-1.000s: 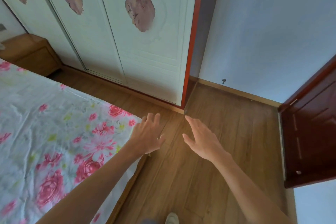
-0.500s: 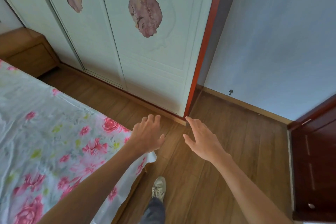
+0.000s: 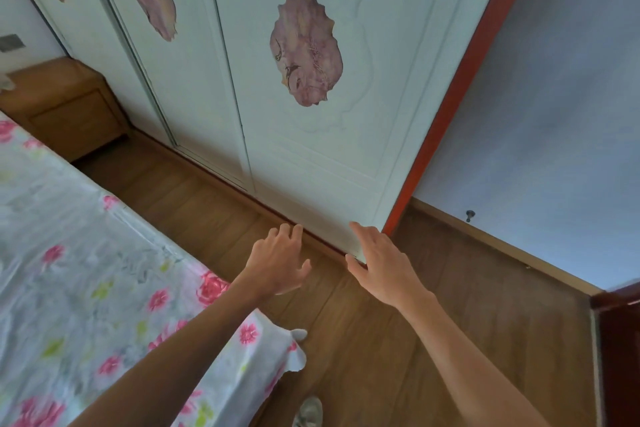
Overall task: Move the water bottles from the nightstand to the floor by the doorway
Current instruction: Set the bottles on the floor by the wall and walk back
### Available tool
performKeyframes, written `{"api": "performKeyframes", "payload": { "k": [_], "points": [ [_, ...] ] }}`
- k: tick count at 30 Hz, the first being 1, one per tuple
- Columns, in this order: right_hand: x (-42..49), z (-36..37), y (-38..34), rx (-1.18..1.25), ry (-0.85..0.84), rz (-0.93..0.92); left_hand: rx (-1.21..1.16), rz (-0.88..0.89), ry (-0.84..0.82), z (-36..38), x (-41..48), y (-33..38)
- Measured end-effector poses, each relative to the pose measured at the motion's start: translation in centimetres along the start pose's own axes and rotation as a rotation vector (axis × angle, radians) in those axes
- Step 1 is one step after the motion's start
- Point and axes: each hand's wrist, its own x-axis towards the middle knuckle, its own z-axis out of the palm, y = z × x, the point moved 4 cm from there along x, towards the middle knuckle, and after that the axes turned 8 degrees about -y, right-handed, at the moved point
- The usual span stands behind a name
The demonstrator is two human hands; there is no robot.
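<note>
Wooden nightstand [image 3: 65, 107], one; left hand [image 3: 277, 263], right hand [image 3: 384, 267].

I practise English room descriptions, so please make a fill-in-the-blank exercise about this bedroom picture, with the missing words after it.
1. The bedsheet has a pattern of pink ____.
2. In the picture, the nightstand stands to the ____ of the wardrobe.
3. The left hand and the right hand hold ____.
4. A ____ strip runs along the wardrobe's right edge.
Missing words: flowers; left; nothing; red.
</note>
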Motion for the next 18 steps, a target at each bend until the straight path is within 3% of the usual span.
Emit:
{"api": "performKeyframes", "payload": {
  "k": [18],
  "points": [
    [22.8, -4.8, 4.5, -0.079, -0.133, -0.247, -0.047, -0.293, 0.017, -4.4, 16.8, -6.5]
  ]
}}
